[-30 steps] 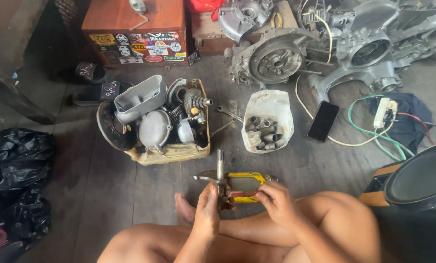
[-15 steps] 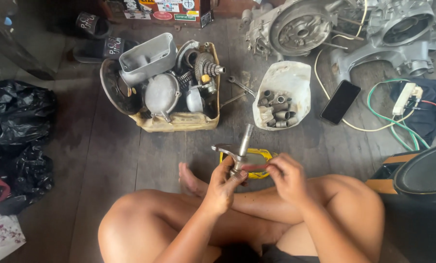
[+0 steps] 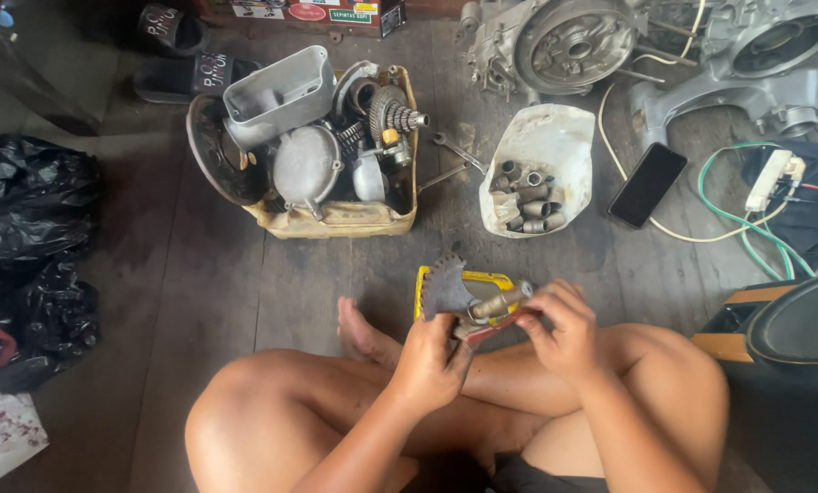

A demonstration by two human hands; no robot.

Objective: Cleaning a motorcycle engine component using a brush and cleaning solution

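Observation:
I sit cross-legged on a dark wooden floor. My left hand point(image 3: 429, 358) grips a metal shaft with a toothed fan-shaped gear point(image 3: 445, 290) at its end, tilted nearly level above my shins. My right hand point(image 3: 562, 330) pinches the shaft's other end point(image 3: 500, 303) together with a thin reddish piece. Under both hands lies a yellow flat container point(image 3: 468, 278) on the floor.
A tan tray point(image 3: 336, 217) of engine parts stands ahead on the left. A white cut-open jug point(image 3: 544, 137) holds several sockets, with wrenches point(image 3: 454, 160) beside it. A phone point(image 3: 647, 184), cables, engine casings point(image 3: 573, 41), black bags point(image 3: 25, 228) and a black drum point(image 3: 802, 329) surround me.
The shaft stood upright before; now it is tipped over almost level, gear end to the left. My view has dropped closer to my hands.

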